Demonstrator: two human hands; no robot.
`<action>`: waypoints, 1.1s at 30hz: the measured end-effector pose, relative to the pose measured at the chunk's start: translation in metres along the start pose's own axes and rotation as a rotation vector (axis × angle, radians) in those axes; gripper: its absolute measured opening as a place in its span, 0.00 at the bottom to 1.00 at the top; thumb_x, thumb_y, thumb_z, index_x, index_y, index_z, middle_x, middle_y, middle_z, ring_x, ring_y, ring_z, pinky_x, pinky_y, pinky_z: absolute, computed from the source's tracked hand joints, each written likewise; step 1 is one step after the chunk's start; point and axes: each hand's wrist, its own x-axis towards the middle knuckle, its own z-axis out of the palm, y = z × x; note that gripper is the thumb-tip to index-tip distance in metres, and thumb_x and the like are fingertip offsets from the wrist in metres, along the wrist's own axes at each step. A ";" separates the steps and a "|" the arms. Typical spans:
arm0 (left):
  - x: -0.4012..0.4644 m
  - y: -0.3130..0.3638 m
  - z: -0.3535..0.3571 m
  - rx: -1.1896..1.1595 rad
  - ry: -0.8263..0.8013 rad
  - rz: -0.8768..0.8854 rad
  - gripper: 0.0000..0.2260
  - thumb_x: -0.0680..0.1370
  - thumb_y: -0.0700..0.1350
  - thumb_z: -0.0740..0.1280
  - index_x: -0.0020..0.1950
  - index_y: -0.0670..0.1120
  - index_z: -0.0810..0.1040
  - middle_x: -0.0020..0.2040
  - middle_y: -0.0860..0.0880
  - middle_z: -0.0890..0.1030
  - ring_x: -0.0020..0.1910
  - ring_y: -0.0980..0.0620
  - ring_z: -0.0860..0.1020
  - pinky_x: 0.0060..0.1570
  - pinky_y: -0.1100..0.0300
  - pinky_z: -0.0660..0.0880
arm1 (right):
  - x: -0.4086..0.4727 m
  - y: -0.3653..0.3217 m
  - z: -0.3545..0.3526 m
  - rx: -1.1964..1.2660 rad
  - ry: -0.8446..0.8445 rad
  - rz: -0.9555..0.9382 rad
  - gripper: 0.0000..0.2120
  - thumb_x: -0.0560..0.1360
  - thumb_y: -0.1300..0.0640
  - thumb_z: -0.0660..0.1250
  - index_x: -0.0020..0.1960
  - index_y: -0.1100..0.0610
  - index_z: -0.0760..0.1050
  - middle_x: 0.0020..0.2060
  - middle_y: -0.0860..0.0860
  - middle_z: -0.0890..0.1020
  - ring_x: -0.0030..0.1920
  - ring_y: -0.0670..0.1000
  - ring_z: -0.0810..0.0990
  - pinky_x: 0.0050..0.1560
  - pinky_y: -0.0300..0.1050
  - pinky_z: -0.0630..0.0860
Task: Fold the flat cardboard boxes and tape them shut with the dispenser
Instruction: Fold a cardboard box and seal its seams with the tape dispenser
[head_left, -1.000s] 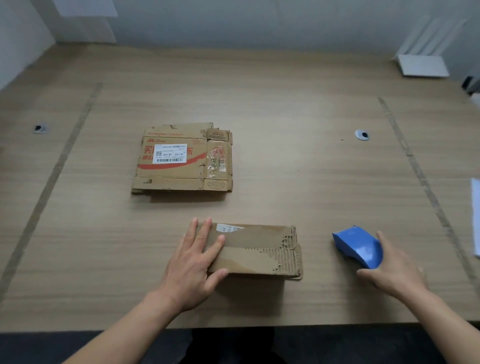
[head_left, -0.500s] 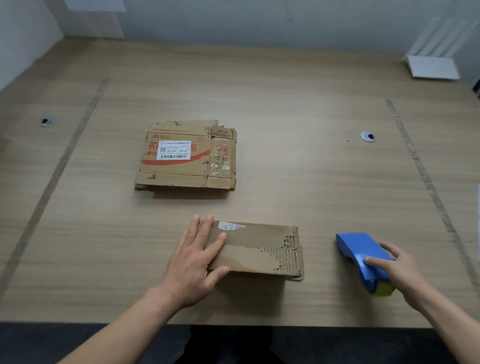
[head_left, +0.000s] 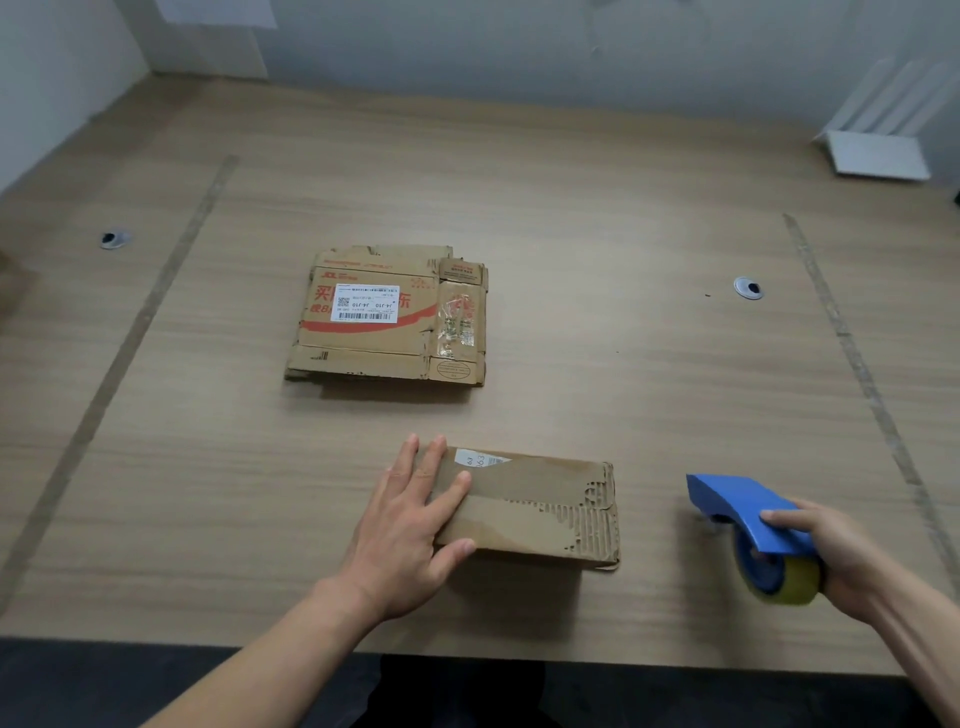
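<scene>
One wooden table (head_left: 597, 218) carries everything. Two cardboard items: one stack of flat boxes (head_left: 387, 317) mid-table toward the left, and one folded box (head_left: 530, 506) near the front edge. One blue tape dispenser (head_left: 748, 525) sits right of the folded box, apart from it. Your left hand (head_left: 410, 525) lies spread, pressing the folded box's left end. Your right hand (head_left: 841, 556) grips the dispenser. One white router (head_left: 878, 156) stands at the far right corner; two grommets (head_left: 748, 287) sit mid-table.
</scene>
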 end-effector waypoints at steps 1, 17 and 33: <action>0.000 0.000 0.000 0.003 0.001 0.001 0.32 0.75 0.66 0.59 0.77 0.53 0.65 0.82 0.46 0.50 0.80 0.42 0.44 0.70 0.35 0.63 | -0.003 -0.004 0.000 0.006 -0.010 -0.017 0.14 0.77 0.66 0.65 0.63 0.64 0.76 0.42 0.62 0.82 0.35 0.60 0.79 0.29 0.45 0.80; 0.015 0.029 -0.032 -0.763 0.007 -0.282 0.19 0.67 0.32 0.72 0.55 0.46 0.82 0.48 0.56 0.79 0.47 0.59 0.74 0.50 0.72 0.69 | -0.115 -0.104 0.140 -0.073 -0.854 -0.449 0.35 0.58 0.58 0.73 0.67 0.57 0.79 0.59 0.65 0.83 0.52 0.61 0.82 0.48 0.47 0.81; 0.039 0.004 -0.057 -1.680 -0.133 -0.689 0.10 0.80 0.37 0.64 0.56 0.34 0.82 0.51 0.37 0.83 0.50 0.43 0.80 0.53 0.48 0.77 | -0.095 -0.100 0.193 -0.206 -1.007 -0.412 0.38 0.58 0.57 0.74 0.69 0.53 0.78 0.64 0.62 0.81 0.58 0.60 0.80 0.55 0.49 0.79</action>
